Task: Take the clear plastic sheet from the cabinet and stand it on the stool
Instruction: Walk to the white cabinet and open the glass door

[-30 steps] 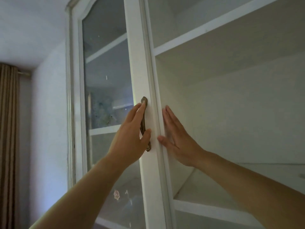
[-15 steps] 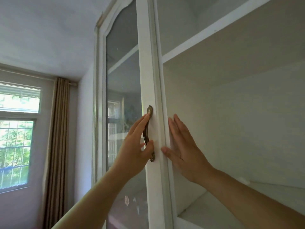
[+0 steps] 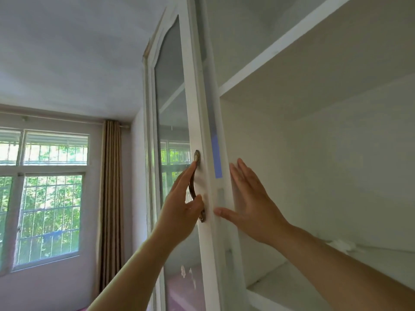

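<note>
A tall white cabinet [image 3: 292,34] with bare shelves fills the right half of the head view. Its glass door [image 3: 195,108] stands ajar. My left hand [image 3: 179,212] is curled around the door's bronze handle [image 3: 197,157]. My right hand [image 3: 251,203] lies flat with fingers straight against the cabinet's left inner edge, its thumb on the front of the upright. A thin translucent strip with a bluish sheen [image 3: 215,153] runs up between door and cabinet side; I cannot tell if it is the clear plastic sheet. No stool is in view.
A barred window [image 3: 49,198] and a brown curtain [image 3: 111,198] are on the far wall at the left. A small white scrap [image 3: 341,244] lies on the shelf behind my right forearm. The ceiling is close above.
The door has swung further out with my left hand on its handle, and the view has turned left, so the window shows. My right hand stays flat on the cabinet edge.
</note>
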Motion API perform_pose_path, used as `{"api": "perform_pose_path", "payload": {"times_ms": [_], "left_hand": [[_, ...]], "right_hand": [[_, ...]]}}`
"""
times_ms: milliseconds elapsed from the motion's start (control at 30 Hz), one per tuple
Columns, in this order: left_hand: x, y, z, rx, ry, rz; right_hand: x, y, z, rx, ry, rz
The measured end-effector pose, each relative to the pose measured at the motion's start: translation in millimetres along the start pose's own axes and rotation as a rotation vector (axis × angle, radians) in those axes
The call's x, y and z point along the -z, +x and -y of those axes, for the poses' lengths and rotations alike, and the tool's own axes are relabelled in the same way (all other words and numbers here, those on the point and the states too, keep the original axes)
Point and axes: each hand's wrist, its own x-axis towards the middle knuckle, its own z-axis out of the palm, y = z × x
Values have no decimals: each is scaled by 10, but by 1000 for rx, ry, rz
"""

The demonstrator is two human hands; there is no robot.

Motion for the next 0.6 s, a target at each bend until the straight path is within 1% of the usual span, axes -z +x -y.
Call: {"api": "perform_pose_path", "payload": {"times_ms": [167,333,433,600], "left_hand": [[19,-1,-24,-35,-22,20],[50,11,97,-42,-76,46],[135,20,108,-41,-85,74],[364,-38,102,-68,-100,90]], "right_hand": [[-11,-25,55,-32,12,-9],[-10,-4,88,-57,-3,-11],[4,-55,178,-9,-69,-21],[-238,-348,372,93,-106,40]]}}
